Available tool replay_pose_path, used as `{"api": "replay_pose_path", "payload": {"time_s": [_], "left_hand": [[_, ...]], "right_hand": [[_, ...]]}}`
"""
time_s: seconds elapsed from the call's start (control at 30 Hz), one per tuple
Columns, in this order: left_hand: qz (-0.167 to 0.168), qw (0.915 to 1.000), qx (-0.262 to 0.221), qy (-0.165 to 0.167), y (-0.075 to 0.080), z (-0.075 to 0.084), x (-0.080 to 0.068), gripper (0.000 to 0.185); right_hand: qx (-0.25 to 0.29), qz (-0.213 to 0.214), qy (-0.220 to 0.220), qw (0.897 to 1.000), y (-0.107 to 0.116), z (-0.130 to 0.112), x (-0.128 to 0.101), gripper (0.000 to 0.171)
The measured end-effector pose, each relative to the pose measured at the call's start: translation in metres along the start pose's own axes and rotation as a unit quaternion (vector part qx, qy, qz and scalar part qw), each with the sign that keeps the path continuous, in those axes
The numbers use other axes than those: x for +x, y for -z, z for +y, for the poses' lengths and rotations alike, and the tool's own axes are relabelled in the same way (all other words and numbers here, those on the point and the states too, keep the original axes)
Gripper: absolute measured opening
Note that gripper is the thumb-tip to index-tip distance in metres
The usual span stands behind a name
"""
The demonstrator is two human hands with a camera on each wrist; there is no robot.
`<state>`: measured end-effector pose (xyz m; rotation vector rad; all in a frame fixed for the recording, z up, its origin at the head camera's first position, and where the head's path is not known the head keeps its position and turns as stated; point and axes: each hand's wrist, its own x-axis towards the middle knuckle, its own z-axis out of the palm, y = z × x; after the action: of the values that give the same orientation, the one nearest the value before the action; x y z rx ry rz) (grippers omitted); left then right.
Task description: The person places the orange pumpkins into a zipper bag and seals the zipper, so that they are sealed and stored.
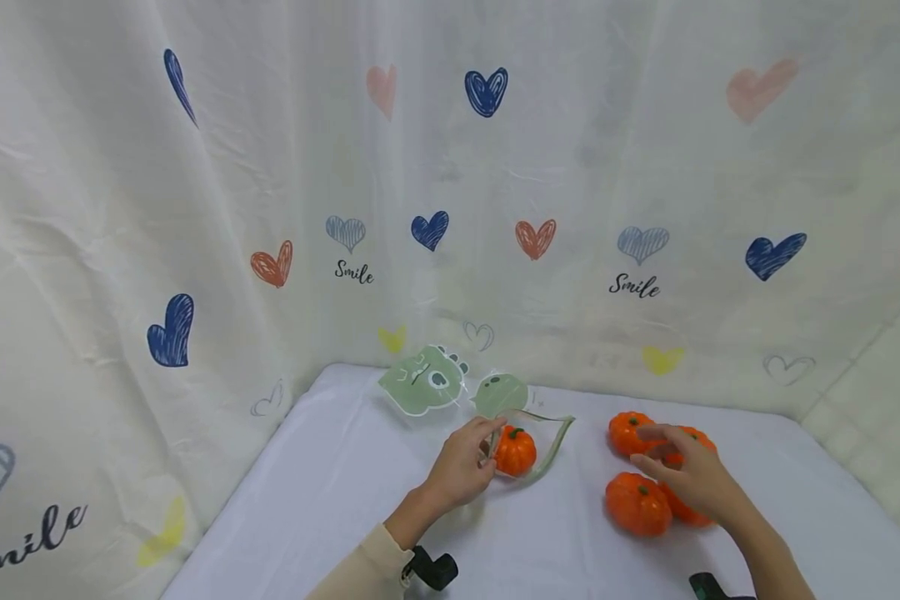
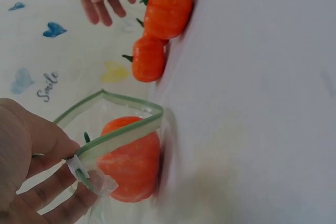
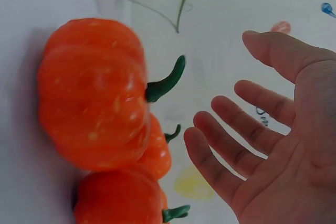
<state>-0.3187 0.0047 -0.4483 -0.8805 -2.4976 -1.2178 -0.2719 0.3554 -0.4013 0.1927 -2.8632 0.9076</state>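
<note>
I see one pumpkin [image 1: 515, 452] done, inside a clear bag [image 1: 558, 446], lower centre, left hand [image 1: 459, 468] fingers clamped on its edge. Four loose pumpkins [image 1: 639, 505] are left, lower right, by the right hand [image 1: 693, 479], fingers apart.

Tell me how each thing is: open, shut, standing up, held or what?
Clear bag, mouth open, edge held
Bagged pumpkin, upright
Loose pumpkins, bunched together; those seen clearly stand upright
Left hand, grip pinching the bag's edge
Right hand, open, empty, near the loose pumpkins
White cloth, spread out
Curtain, hanging
Green cartoon shapes, behind the bag; can't tell if flat
</note>
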Motion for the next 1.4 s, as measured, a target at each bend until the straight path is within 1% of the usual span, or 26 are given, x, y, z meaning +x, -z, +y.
{"api": "replay_pose_path", "payload": {"time_s": [0.17,0.23,0.4,0.5,0.57,0.7,0.83,0.97,1.1,1.33,1.4], "left_hand": [[0.0,1.0,-0.004,0.003,0.0,0.0,0.0,0.063],[0.002,1.0,-0.003,0.002,0.001,0.0,0.0,0.063],[0.005,1.0,-0.001,0.004,0.002,0.0,0.0,0.063],[0.003,1.0,-0.004,0.007,0.002,0.0,0.0,0.063],[0.003,1.0,-0.004,0.007,0.002,0.0,0.0,0.063],[0.002,1.0,-0.005,0.008,0.002,-0.001,0.0,0.063],[0.001,0.9999,-0.008,0.011,0.002,-0.001,0.001,0.064],[0.001,0.9999,-0.006,0.012,0.002,0.0,0.001,0.064],[-0.001,0.9998,-0.008,0.017,0.002,0.0,0.001,0.064],[-0.003,0.9997,-0.012,0.019,0.0,-0.001,0.001,0.065],[-0.003,0.9998,-0.012,0.017,0.0,-0.002,0.001,0.065]], "right_hand": [[0.007,-0.007,0.001,1.0,-0.002,0.011,-0.009,0.064],[0.011,-0.014,-0.005,1.0,-0.002,0.014,-0.012,0.064],[0.004,-0.045,-0.048,0.998,-0.002,0.018,-0.015,0.073],[-0.009,-0.055,-0.06,0.997,-0.003,0.02,-0.016,0.075],[-0.008,-0.06,-0.064,0.996,-0.005,0.022,-0.017,0.074],[-0.009,-0.061,-0.055,0.997,-0.009,0.024,-0.02,0.073],[-0.027,-0.052,-0.027,0.998,-0.012,0.024,-0.024,0.071],[-0.036,-0.053,-0.009,0.998,-0.016,0.024,-0.024,0.071],[-0.028,-0.065,-0.018,0.997,-0.022,0.022,-0.023,0.076],[-0.022,-0.072,-0.005,0.997,-0.034,0.021,-0.024,0.084],[-0.014,-0.079,-0.011,0.997,-0.037,0.021,-0.023,0.086]]}}
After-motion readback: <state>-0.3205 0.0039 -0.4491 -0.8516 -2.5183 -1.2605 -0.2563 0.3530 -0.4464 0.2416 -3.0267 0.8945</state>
